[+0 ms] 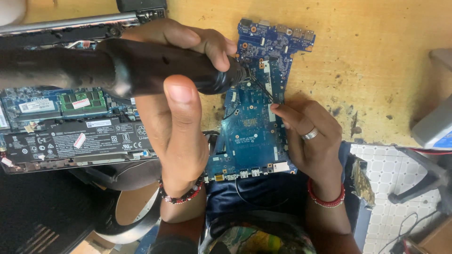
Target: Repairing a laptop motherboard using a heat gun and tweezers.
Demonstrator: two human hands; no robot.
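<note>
My left hand (176, 122) is wrapped around a thick black handheld tool (141, 68). The tool's narrow tip points right, onto the upper middle of a blue circuit board (249, 127). The board lies on a worn wooden table (376, 56), its lower edge over my lap. My right hand (308, 136), with a ring on one finger, rests on the board's right edge. It pinches thin dark tweezers (262, 88), whose points reach up-left to just below the tool's tip. Both wrists carry bead bracelets.
An opened laptop base (70, 127) with a black battery and a green memory module lies at the left. A grey device (435, 127) sits at the table's right edge. Below it are a tiled floor (391, 174) and cables.
</note>
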